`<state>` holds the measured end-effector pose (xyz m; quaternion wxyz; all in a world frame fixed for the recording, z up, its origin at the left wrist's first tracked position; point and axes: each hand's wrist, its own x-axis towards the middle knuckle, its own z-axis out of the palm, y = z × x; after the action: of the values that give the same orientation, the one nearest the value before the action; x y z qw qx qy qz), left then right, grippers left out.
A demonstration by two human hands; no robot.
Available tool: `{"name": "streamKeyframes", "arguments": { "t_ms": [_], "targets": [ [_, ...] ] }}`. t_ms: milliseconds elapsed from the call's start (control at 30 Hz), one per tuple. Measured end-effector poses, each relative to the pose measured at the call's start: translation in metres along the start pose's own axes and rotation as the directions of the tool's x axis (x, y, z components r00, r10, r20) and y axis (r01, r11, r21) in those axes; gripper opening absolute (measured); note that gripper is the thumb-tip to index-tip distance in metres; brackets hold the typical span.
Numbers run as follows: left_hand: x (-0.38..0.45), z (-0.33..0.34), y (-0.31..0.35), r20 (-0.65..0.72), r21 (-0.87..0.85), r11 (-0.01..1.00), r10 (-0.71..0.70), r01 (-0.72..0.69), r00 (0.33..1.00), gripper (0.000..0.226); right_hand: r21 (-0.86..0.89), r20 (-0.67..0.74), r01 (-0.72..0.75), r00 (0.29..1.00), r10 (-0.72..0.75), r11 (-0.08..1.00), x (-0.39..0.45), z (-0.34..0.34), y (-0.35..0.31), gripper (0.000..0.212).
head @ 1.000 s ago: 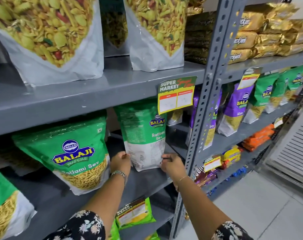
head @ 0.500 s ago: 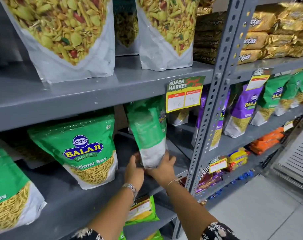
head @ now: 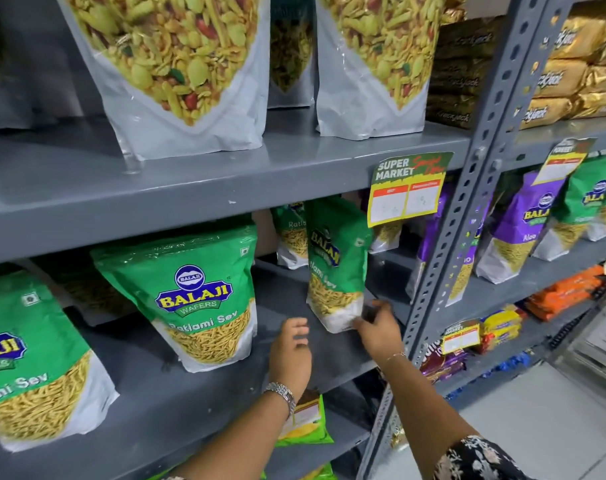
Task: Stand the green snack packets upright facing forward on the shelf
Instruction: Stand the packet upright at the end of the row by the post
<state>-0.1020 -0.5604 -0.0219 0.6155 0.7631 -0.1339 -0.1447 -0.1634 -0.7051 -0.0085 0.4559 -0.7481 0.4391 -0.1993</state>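
So the glossy green Balaji sev packet (head: 336, 265) stands long-axis up on the grey metal shelf (head: 225, 386), turned a bit sideways. Our right hand (head: 377, 327) pinches its bottom right corner; our left hand (head: 291, 355) hovers open, just left. Plenty of shelf room around.

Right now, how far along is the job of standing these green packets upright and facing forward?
Done: two green packets on the left stand upright, fronts out. In hand: a third packet stands but is turned partly sideways; the right hand touches its lower corner, and the left hand is open and off it. Left: square it forward. A further packet stands behind.
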Motion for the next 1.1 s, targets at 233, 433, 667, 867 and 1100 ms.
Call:
{"name": "streamKeyframes", "arguments": {
  "t_ms": [233, 433, 667, 867, 1100],
  "targets": [
    [0.044, -0.001, 0.016, -0.026, -0.015, 0.985, -0.174, 0.173, 0.984, 0.052, 0.080, -0.173, -0.074, 0.981, 0.087, 0.994, -0.012, 0.015, -0.017, 0.042],
    [0.091, 0.013, 0.051, 0.104, 0.074, 0.989, -0.135, 0.128, 0.985, 0.064, 0.078, -0.039, -0.101, 0.994, 0.104, 0.992, 0.005, 0.006, -0.004, 0.037],
    [0.095, 0.034, 0.039, 0.238, -0.050, 0.993, -0.089, 0.103, 0.967, 0.069, 0.355, -0.038, -0.216, 0.969, 0.245, 0.909, 0.018, 0.003, 0.008, 0.014],
    [0.079, 0.021, 0.027, 0.192, -0.090, 0.990, -0.093, 0.112, 0.977, 0.062, 0.415, -0.066, -0.102, 0.988, 0.142, 0.904, 0.014, 0.006, 0.010, 0.019],
    [0.051, 0.010, 0.005, 0.166, 0.045, 0.999, 0.016, -0.024, 0.986, 0.023, 0.338, 0.040, -0.061, 0.998, 0.051, 0.939, 0.014, -0.003, 0.012, 0.050]
  ]
}}
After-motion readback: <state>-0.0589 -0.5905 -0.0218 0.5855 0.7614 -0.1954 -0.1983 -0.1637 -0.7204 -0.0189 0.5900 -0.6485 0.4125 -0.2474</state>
